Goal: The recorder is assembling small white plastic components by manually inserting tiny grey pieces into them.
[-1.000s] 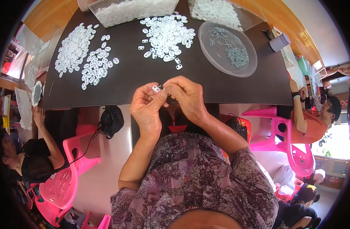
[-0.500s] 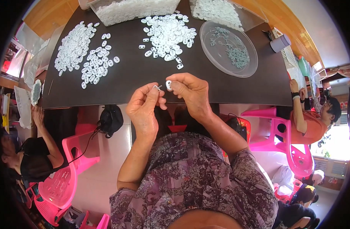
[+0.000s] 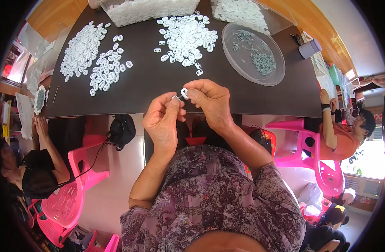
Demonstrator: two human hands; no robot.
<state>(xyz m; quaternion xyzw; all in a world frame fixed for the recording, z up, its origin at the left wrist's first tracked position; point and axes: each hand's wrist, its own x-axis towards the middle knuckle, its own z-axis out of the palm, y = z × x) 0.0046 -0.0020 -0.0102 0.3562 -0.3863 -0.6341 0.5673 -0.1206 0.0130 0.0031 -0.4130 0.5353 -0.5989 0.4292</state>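
Above the near table edge, my left hand pinches a small white plastic piece between thumb and fingers, with a thin grey pin sticking out toward the right. The pin's tip reaches a white oval plastic piece with holes, which my right hand grips by thumb and forefinger. Whether the tip has entered a hole is too small to tell. Beyond my hands lies a pile of white plastic pieces. Grey-green pins rest in a round clear lid to the right.
On the dark table, white oval pieces form a large pile and a smaller cluster at left. Clear bins of white pieces stand at the back. A grey-purple cylinder is far right. People sit at both sides.
The two pinched pieces have come closer together, my left hand shifting slightly right. The pin now meets the oval piece, where before there was a gap.
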